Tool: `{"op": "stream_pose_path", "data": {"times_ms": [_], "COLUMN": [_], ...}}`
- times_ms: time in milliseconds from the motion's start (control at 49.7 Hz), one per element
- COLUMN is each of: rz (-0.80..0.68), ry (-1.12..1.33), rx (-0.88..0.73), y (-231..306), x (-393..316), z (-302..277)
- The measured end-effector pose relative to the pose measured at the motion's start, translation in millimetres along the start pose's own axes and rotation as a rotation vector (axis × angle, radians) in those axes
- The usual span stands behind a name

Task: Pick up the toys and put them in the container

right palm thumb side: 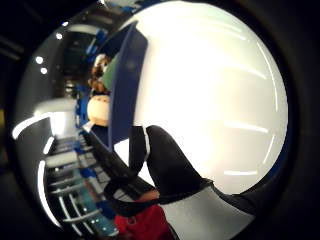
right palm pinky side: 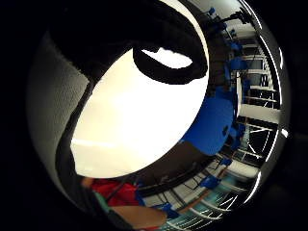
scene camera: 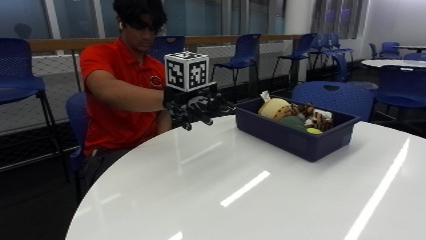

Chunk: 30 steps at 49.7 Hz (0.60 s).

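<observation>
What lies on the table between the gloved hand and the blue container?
Nothing: in the outside view, only bare white table separates the gloved right hand from the blue container of toys.

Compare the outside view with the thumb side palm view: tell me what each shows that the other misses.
Only the outside view shows the gloved right hand whole, raised above the white table beside the blue container, empty, and the toys all piled inside it. Only the thumb side palm view shows the container's long outer wall close up. Both show the table, the container, toys in it and the person's red shirt.
</observation>
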<state>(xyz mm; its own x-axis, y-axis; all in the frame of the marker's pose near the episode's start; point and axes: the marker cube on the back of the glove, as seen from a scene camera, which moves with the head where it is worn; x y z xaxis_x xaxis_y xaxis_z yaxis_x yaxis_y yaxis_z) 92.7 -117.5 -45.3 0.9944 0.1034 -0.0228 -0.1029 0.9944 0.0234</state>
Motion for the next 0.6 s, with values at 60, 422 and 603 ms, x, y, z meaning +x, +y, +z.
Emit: {"op": "stream_pose_path", "data": {"times_ms": [60,422,603], "rz": [-0.001,0.01,0.044], "ry": [-0.005,-0.008,-0.005], "rx": [0.003,0.029,0.017], "y": [6,25,31], "x": [4,24,32], "z": [-2,-17,-18]}}
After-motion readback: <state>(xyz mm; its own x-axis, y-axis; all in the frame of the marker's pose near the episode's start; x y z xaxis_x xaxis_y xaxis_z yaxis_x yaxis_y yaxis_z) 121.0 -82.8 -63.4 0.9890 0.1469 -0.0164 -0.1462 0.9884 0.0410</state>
